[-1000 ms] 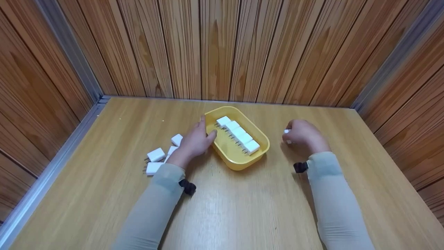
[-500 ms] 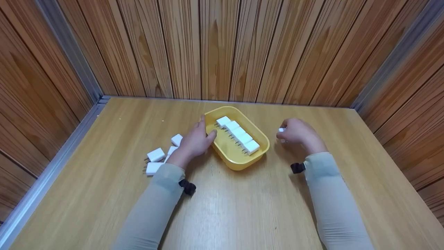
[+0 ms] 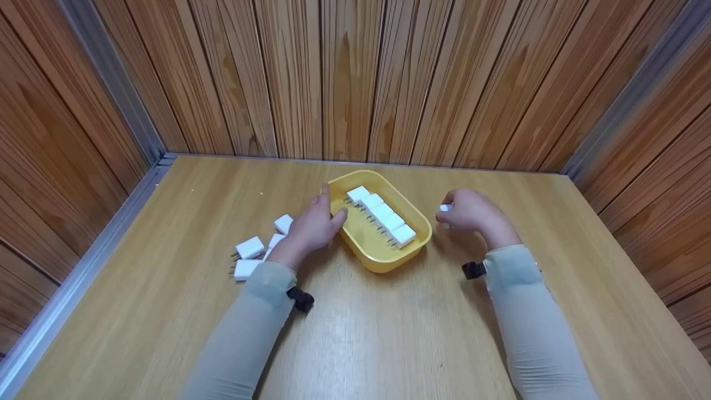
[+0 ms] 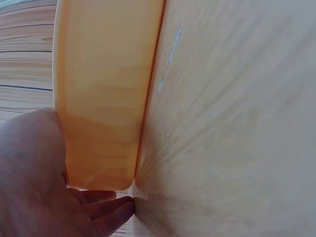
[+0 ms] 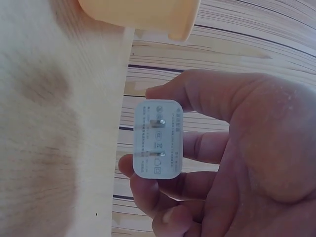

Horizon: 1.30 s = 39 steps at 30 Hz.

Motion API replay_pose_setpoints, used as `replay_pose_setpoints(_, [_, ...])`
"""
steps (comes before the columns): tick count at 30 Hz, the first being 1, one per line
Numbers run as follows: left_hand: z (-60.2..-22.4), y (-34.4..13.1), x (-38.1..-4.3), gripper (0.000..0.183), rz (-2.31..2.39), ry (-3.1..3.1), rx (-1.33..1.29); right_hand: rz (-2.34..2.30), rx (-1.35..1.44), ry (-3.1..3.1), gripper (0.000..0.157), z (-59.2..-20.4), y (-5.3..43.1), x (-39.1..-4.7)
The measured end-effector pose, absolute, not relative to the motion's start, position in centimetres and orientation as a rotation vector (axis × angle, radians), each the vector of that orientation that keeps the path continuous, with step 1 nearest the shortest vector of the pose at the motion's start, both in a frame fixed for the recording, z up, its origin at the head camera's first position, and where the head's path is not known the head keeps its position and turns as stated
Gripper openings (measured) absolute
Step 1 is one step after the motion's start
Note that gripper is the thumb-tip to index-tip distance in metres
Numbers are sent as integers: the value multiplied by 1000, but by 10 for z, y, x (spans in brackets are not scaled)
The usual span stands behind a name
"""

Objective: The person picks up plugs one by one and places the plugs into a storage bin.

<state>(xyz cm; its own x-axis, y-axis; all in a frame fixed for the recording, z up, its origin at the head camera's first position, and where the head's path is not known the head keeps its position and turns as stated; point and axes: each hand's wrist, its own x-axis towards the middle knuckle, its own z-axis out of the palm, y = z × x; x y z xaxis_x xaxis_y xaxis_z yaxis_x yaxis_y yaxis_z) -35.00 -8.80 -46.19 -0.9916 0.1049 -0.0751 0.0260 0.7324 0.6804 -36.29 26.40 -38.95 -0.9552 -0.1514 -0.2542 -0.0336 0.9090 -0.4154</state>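
Note:
A white charger plug is pinched between the thumb and fingers of my right hand. Its two metal prongs and printed end face the right wrist camera. This hand is just right of the yellow plastic tray, apart from it. My left hand holds the tray's left side, with the thumb at the rim and the fingers along the outer wall. Inside the tray, several white charger plugs lie in a slanting row, prongs towards the lower left.
More white charger plugs lie loosely on the wooden table, left of the tray and partly behind my left wrist. Wood-panelled walls enclose the table at the back and both sides.
My right hand has moved left towards the tray, carrying the charger plug. The left hand, the tray and the plugs in it stay where they were.

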Motion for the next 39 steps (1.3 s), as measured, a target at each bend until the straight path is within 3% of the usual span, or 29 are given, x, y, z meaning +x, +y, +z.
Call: replay_pose_setpoints(39, [-460,-88,-348,94,1121,2793,87,-699,-280,2822,45,-380,217,-343])
